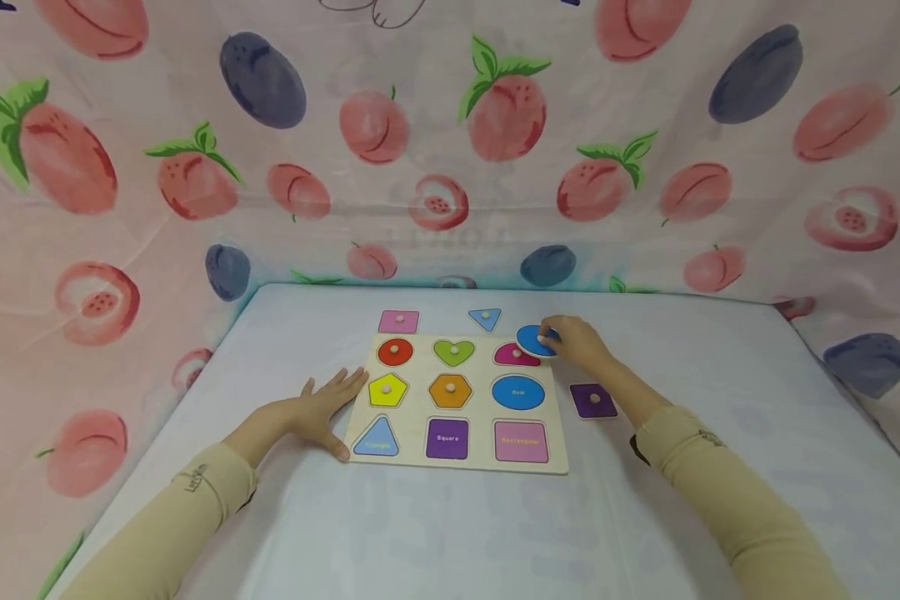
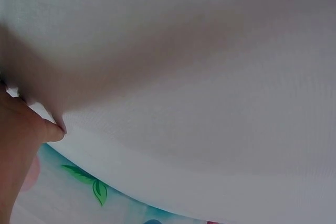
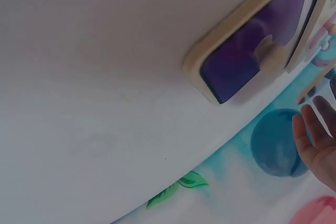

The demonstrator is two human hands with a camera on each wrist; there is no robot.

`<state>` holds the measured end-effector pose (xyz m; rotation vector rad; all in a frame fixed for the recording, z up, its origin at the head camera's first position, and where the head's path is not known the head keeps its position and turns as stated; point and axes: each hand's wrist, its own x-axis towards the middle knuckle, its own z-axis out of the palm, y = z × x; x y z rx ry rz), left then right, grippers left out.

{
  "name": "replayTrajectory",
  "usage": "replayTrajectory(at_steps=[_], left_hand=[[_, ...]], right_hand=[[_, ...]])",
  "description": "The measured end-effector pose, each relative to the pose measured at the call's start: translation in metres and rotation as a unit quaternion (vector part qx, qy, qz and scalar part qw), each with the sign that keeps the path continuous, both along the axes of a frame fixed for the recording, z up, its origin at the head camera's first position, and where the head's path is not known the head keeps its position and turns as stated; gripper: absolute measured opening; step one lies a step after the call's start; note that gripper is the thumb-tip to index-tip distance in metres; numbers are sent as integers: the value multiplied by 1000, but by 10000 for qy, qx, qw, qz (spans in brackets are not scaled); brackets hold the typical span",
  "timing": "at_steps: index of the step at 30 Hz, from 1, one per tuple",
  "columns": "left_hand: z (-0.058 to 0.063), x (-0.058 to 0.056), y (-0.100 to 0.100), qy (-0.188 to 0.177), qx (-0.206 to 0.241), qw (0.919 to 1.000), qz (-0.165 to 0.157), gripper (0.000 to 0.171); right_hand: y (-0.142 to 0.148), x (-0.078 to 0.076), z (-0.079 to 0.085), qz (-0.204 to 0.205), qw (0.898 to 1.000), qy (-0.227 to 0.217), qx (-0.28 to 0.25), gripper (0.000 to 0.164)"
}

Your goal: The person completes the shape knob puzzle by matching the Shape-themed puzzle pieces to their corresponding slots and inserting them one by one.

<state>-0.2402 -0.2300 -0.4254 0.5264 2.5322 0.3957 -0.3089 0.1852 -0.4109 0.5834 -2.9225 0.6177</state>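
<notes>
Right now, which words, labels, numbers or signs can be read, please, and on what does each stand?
"Oval": blue oval recess
"Square": purple square recess
"Rectangular": pink recess
"Triangle": light-blue triangular recess
Too small or blurred: prints on left sleeve and right sleeve.
Cut off or too faint: letters on fruit-patterned backdrop.

A pale pink fabric backdrop printed with red peaches, green leaves and dark blue fruit hung behind a white surface, shading to turquoise where the two met
</notes>
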Motion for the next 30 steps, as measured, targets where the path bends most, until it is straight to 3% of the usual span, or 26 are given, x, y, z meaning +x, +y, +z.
replayTrajectory(at_steps=[15, 30], left_hand=[[0, 1, -1, -32, 39, 10000, 5, 126], [1, 0, -1, -30, 24, 10000, 31, 126]], right_hand=[[-10, 26, 1, 458, 9988, -97, 124, 9], [-24, 43, 0, 680, 9973, -214, 194, 10]])
